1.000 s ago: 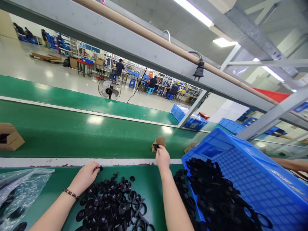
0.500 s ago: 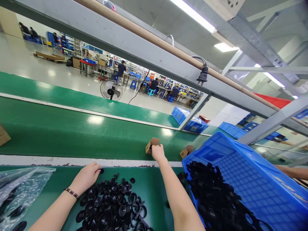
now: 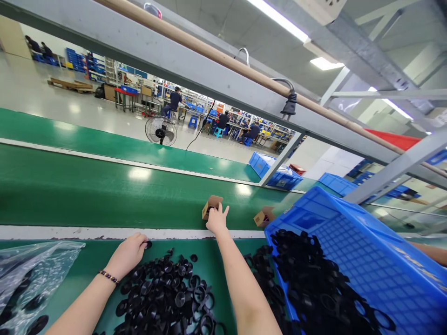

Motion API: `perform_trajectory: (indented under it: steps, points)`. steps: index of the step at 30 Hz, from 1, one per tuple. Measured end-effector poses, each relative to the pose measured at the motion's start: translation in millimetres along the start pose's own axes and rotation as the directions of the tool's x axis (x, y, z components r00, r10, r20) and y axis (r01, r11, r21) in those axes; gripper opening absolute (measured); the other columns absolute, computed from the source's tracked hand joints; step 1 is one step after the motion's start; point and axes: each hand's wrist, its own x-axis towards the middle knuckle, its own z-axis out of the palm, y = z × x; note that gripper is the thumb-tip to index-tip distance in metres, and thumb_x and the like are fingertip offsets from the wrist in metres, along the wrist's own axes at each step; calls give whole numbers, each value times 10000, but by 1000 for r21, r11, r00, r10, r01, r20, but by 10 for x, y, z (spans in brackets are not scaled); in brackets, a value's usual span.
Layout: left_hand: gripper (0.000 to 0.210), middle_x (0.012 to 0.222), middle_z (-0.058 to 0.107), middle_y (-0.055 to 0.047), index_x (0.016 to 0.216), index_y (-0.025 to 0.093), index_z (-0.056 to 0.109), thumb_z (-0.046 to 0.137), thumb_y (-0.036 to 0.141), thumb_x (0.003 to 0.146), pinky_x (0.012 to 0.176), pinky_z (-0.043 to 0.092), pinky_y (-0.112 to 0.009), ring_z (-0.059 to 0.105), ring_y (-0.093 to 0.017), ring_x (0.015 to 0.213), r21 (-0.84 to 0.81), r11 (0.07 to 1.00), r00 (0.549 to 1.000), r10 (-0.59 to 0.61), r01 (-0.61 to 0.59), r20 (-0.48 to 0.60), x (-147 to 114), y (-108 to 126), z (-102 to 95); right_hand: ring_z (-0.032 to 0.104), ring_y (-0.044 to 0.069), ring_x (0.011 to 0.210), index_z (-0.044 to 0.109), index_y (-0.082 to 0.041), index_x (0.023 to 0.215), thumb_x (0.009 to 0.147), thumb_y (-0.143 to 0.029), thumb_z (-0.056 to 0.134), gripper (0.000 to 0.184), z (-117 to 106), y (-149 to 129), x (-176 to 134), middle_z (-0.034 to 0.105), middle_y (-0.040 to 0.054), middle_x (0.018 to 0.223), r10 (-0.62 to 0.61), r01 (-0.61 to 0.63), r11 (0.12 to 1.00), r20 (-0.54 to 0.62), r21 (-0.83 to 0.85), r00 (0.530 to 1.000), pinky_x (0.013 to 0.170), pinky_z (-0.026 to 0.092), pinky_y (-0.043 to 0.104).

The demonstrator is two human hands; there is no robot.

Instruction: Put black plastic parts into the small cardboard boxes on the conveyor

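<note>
My left hand (image 3: 130, 252), with a beaded bracelet at its wrist, pinches a small black round cap (image 3: 149, 244) near the white edge strip. Below it lies a heap of black round caps and rings (image 3: 171, 293) on the green surface. My right hand (image 3: 217, 221) reaches to a small open cardboard box (image 3: 206, 209) on the green belt, thumb and finger spread apart. Some fingertips are at the box's opening and partly hidden, and dark contents show there. Another open cardboard box (image 3: 259, 218) stands farther right with something dark inside.
A large blue crate (image 3: 349, 242) of black ring parts stands tilted at right, more parts beside it. A clear plastic bag (image 3: 42, 265) with black parts lies at left. A metal frame bar (image 3: 209, 70) crosses above the belt. Another person's arm (image 3: 428, 252) shows at far right.
Both cardboard boxes have shifted left along the belt, and a box at the left edge has left view. My right hand has followed left and its fingers have spread. The left hand keeps its cap.
</note>
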Motion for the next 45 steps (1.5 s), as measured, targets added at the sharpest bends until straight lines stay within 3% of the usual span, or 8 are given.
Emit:
perform_trajectory:
  steps: [7,14,18,24,28,35,40,45]
  points:
    - [222,813,554,-39,791,207,522,317,275,840,718,391,-284,516,-178,792,9,995,976,103,-103,-189,-3,234,-148,76,293,1265,483,-140,1094,678,-118,411,423,53,-180,-349,318,92,1332,93,-26,975,-300,222,949,984,15,543]
    - [230,810,562,-77,783,180,552,327,195,832,759,353,-339,488,-202,825,201,926,927,350,-321,-132,670,1141,-211,217,281,1220,521,-161,1016,734,-131,365,324,315,-111,-615,370,119,1276,245,-44,905,-434,424,867,954,184,535]
    - [198,840,570,-114,832,141,534,339,169,817,758,349,-357,504,-221,847,225,949,956,255,-219,-144,1190,1502,-36,253,294,1200,565,-172,920,717,-119,384,277,371,-54,-543,397,119,1248,235,-22,899,-440,437,867,942,208,534]
    - [194,838,550,-145,888,103,509,350,182,810,663,371,-342,532,-231,801,242,969,980,99,-55,-174,1474,1458,178,276,301,1179,588,-181,850,716,-124,399,238,429,-35,-468,440,113,1203,227,7,892,-461,452,858,929,218,535]
    - [200,970,505,-139,942,130,500,387,221,804,752,352,-360,482,-242,925,270,961,981,108,-61,-162,1258,1318,59,393,256,1083,593,-176,824,733,-138,404,213,419,-28,-460,518,103,1080,209,55,864,-455,501,865,894,307,438]
    - [248,752,555,-54,734,184,613,370,159,776,706,371,-294,523,-174,768,212,974,995,62,-78,83,419,655,-495,532,114,651,603,-198,727,787,-208,394,218,129,-143,-570,578,4,682,-170,309,659,-265,686,949,621,402,212]
    - [236,737,559,-37,672,195,619,396,189,749,724,374,-288,524,-175,762,95,994,979,-75,58,189,-331,227,-747,553,115,679,618,-211,679,745,-209,453,178,-120,-316,-656,621,-14,702,-375,338,614,-113,713,920,620,393,202]
    - [172,790,552,-10,743,234,622,459,188,712,706,383,-260,529,-163,753,22,994,938,-109,108,329,-937,134,-767,560,139,706,635,-229,692,747,-202,434,210,-439,-234,-762,633,7,730,-468,380,684,-25,622,884,636,385,224]
